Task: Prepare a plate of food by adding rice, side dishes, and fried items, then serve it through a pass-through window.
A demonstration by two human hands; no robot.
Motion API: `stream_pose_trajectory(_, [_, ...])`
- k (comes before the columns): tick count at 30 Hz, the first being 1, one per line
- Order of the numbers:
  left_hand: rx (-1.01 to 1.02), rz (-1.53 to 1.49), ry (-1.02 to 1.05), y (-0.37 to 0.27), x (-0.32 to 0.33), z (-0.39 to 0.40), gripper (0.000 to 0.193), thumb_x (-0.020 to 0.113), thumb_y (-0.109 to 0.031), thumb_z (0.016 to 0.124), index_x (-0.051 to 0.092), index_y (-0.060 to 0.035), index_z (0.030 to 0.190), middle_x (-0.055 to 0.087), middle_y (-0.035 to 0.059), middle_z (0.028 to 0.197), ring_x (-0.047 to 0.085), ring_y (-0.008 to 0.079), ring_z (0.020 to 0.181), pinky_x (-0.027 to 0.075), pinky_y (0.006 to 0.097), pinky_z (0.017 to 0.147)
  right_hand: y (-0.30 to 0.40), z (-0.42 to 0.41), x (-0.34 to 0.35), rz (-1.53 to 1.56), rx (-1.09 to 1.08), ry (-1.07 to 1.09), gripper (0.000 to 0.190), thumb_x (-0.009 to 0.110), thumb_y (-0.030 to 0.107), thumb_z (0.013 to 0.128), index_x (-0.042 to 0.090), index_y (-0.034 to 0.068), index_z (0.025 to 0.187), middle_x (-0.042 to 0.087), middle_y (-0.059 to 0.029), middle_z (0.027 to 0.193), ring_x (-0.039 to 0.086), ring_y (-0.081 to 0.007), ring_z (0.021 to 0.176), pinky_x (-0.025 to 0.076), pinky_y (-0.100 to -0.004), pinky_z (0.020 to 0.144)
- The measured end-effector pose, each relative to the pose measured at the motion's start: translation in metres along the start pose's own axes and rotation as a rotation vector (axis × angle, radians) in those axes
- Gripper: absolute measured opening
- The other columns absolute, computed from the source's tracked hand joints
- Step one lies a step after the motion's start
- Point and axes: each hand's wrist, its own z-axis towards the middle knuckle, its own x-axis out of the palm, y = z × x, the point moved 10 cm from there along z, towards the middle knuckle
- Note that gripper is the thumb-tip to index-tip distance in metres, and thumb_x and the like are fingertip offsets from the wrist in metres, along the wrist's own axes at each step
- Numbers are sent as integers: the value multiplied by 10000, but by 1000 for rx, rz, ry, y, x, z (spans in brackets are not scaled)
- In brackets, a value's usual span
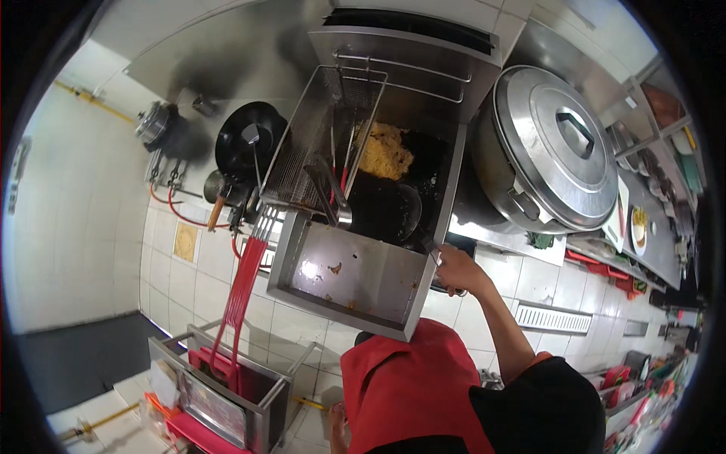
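My right hand is closed around the handle of a round-headed utensil at the fryer's right wall. The utensil's head lies in the dark oil; its exact kind is unclear. A golden mass of fried food floats farther back in the steel deep fryer. A wire fry basket sits at the fryer's left, hooked near the back rail. Metal tongs and red-handled tongs rest at the basket. My left hand hangs low beside my red apron, partly hidden; its fingers are unclear.
A large lidded metal pot stands right of the fryer. At left are a black wok with a ladle and a smaller pot. A steel stand with red containers is at lower left. A plate of food lies far right.
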Motion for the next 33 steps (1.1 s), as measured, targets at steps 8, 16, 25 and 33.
stream_pose_trajectory(8, [374, 127, 209, -232, -75, 34, 289, 457, -312, 1038, 567, -112, 1215, 662, 87, 998, 658, 187, 758, 508, 318, 615, -36, 93, 55, 1041, 52, -234, 535, 467, -39, 846, 401, -83, 1375, 572, -128, 791, 558, -181, 550, 426, -311, 416])
stream_pose_trajectory(16, [675, 59, 244, -386, -129, 26, 286, 472, -305, 1031, 560, -128, 1238, 667, 130, 1072, 683, 244, 871, 556, 374, 739, 22, 143, 33, 909, -39, -475, 288, 347, 106, 1050, 460, 3, 1293, 550, -65, 768, 544, -121, 574, 407, -266, 425])
stream_pose_trajectory(25, [470, 38, 213, -313, -153, 42, 454, 494, -416, 1009, 543, -127, 1356, 640, 146, 1177, 652, 272, 1048, 546, 399, 837, 48, 173, 55, 1182, -196, -356, 361, 352, 156, 1069, 433, 9, 1388, 545, -61, 776, 475, -120, 546, 426, -280, 436])
stream_pose_trajectory(33, [581, 76, 230, -268, -174, 81, 418, 518, -421, 996, 603, -119, 1273, 635, 150, 1201, 629, 251, 1080, 524, 397, 863, 36, 118, 23, 242, -249, -764, 550, 480, 20, 933, 369, 7, 1472, 655, -159, 832, 658, -265, 604, 554, -380, 506])
